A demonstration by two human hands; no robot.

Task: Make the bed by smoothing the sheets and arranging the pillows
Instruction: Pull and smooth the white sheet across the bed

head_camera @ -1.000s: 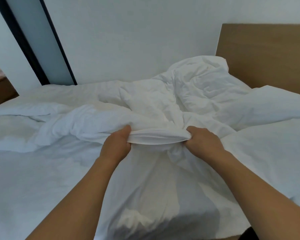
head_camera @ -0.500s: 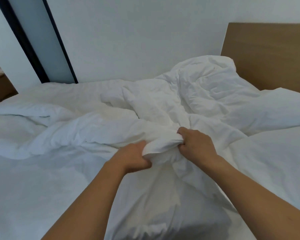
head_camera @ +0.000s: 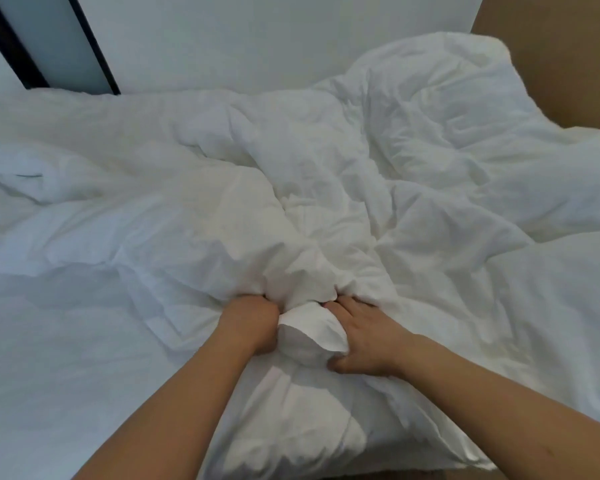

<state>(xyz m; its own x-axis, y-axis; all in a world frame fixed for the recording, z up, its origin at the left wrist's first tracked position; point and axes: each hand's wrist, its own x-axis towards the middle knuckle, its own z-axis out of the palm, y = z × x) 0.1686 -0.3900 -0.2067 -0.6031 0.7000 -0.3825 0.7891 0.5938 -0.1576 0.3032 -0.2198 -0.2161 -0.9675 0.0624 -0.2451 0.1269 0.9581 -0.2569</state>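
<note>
Hands closer since earlier: left hand (head_camera: pixel 253 322), right hand (head_camera: pixel 364 341) grip bunched duvet (head_camera: pixel 309 327).

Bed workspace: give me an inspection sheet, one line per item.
Surface: bed, white sheet showing flat at the near left.
Job's things: white duvet, heaped and badly creased across the middle; no pillow clearly told apart.
Clutter: nothing seen.
Grippers: left hand and right hand both grip one bunched fold of the duvet, close together.
Cables: nothing seen.
Surroundings: wooden headboard at far right, white wall behind, dark door frame at far left.
</note>
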